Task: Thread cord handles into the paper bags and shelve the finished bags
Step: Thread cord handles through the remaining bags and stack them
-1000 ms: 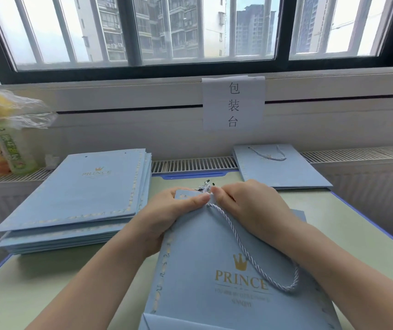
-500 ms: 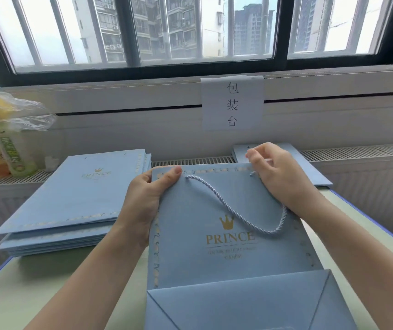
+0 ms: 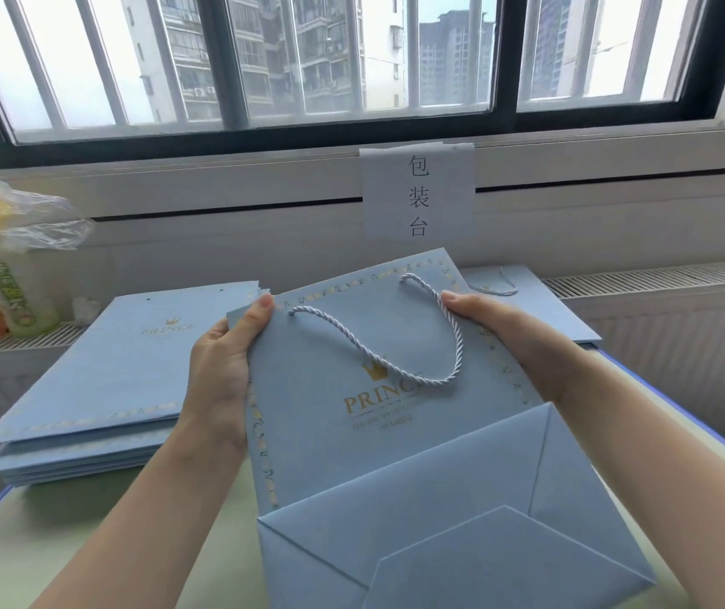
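Paper bag (image 3: 343, 432), pale blue with a gold crown and the word PRINCE printed on its face, is held up off the table (image 3: 22, 560) between both hands, tilted so its top edge leans away toward the window (image 3: 352, 59). Its folded bottom flap points toward the camera, showing diagonal creases. A white twisted cord handle (image 3: 396, 367) is threaded through the two holes near the bag's top edge and droops in a loop across the printed face, crossing the crown.

At the bag's upper left corner, the left hand (image 3: 224, 367) grips the edge with the thumb lying on the front face and the fingers curled behind. Opposite it, the right hand (image 3: 523, 345) pinches the upper right edge, thumb tip on the front beside the cord where it enters the right hole, the rest of the fingers hidden behind the paper.

To the left on the table lies a stack of flat bags (image 3: 101, 389) of the same blue, the top one showing two empty holes. Behind the right hand another flat bag (image 3: 541, 309) with a cord already in it rests on the far edge of the table by the radiator grille (image 3: 659, 279). A white paper sign (image 3: 418, 191) with three Chinese characters hangs below the window sill. At far left stand drink bottles (image 3: 0, 296) wrapped in clear plastic.
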Demonstrator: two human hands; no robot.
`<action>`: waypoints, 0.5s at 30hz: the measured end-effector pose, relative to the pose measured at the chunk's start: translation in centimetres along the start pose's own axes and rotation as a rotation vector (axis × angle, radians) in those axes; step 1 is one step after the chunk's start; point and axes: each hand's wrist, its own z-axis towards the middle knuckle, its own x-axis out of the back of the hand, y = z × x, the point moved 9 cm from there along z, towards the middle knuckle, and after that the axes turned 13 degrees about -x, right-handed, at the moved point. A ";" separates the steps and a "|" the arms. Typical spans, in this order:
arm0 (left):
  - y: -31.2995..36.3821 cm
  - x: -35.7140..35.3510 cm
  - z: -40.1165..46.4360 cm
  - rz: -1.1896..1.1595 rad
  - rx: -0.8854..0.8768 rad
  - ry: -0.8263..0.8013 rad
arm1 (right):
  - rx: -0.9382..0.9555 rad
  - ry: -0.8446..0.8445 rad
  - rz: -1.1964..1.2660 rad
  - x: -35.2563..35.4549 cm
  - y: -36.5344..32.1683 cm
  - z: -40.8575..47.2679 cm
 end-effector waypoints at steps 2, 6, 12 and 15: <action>0.3 0.2 0.5 0.106 -0.082 0.019 | 0.094 -0.017 -0.025 0.1 -0.2 -0.4; 3.5 -1.4 -0.3 0.849 -0.636 -0.086 | 0.160 0.113 0.006 1.3 -0.1 -0.7; -0.4 -7.8 -4.5 1.196 -0.994 -0.783 | 0.245 0.295 0.005 2.8 -0.7 -1.4; -1.1 -8.6 -5.7 1.177 -1.016 -0.838 | 0.253 0.314 0.021 3.0 -0.8 -1.7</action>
